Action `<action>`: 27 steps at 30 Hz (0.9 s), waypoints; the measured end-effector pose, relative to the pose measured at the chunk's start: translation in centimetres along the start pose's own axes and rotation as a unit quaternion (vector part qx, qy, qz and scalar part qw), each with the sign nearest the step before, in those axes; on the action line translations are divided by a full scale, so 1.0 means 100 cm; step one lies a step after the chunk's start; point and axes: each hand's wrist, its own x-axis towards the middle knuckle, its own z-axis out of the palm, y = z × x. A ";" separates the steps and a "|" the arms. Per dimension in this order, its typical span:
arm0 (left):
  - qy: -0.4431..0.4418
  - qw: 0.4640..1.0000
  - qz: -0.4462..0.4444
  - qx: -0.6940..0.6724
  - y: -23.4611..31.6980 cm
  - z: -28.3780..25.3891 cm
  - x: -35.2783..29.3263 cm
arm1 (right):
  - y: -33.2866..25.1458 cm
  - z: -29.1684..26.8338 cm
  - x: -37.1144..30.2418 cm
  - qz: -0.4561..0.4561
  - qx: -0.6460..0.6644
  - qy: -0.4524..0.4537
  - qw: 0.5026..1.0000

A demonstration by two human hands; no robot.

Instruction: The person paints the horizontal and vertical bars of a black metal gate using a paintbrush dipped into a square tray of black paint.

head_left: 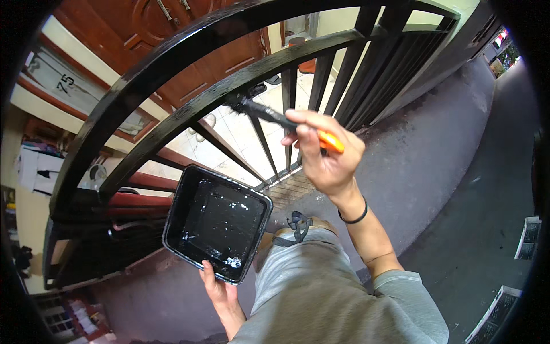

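My right hand [323, 153] grips a paintbrush [275, 117] with an orange handle and black, paint-laden bristles. The bristles press against a curved bar of a glossy black metal gate [189, 109] just above the hand. My left hand [215, 284] holds up a square black tray [217, 221] by its near edge. The tray's inside is coated in wet black paint. A black band circles my right wrist.
Brown wooden doors [172, 34] and a pale tiled floor [235, 137] show through the gate bars. Grey pavement [435, 160] spreads to the right. My bent knee in grey cloth and a sandal strap [297, 226] lie below the tray.
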 end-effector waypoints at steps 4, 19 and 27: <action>0.022 1.000 0.013 -0.008 -0.007 0.012 -0.010 | 0.076 -0.055 0.016 0.139 -0.009 0.158 0.978; 0.033 0.999 0.037 -0.010 -0.024 0.065 -0.019 | 0.083 -0.075 0.018 0.094 0.056 0.162 0.981; 0.028 0.999 0.027 -0.010 -0.031 0.068 -0.015 | 0.086 -0.108 0.050 -0.075 -0.268 0.062 0.958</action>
